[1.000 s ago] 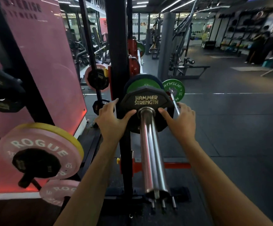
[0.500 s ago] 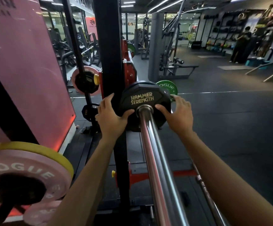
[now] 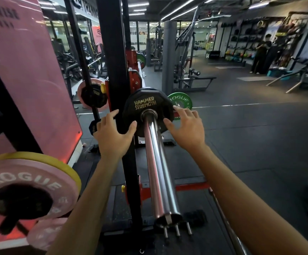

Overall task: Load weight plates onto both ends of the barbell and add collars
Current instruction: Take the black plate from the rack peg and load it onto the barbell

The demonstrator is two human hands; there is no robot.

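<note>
The chrome barbell sleeve point(image 3: 158, 172) points toward me from the rack. A black plate marked HAMMER STRENGTH point(image 3: 146, 104) sits far in on the sleeve. My left hand point(image 3: 112, 135) is at the plate's lower left, fingers spread, the thumb touching its face. My right hand point(image 3: 186, 128) is at the plate's right side with relaxed, spread fingers, the fingertips at its edge. Neither hand grips it. A green ROGUE plate point(image 3: 183, 100) shows just behind it. No collar is in view on the sleeve.
The black rack upright point(image 3: 116, 70) stands just left of the sleeve. Pink and yellow ROGUE plates point(image 3: 30, 181) hang on storage pegs at lower left, and more plates point(image 3: 92, 92) hang behind. Another bar point(image 3: 228, 227) lies at lower right. A person point(image 3: 260, 54) stands far right.
The plate slid further in along the sleeve. Both hands have loosened from gripping its edges and now lie spread at its sides.
</note>
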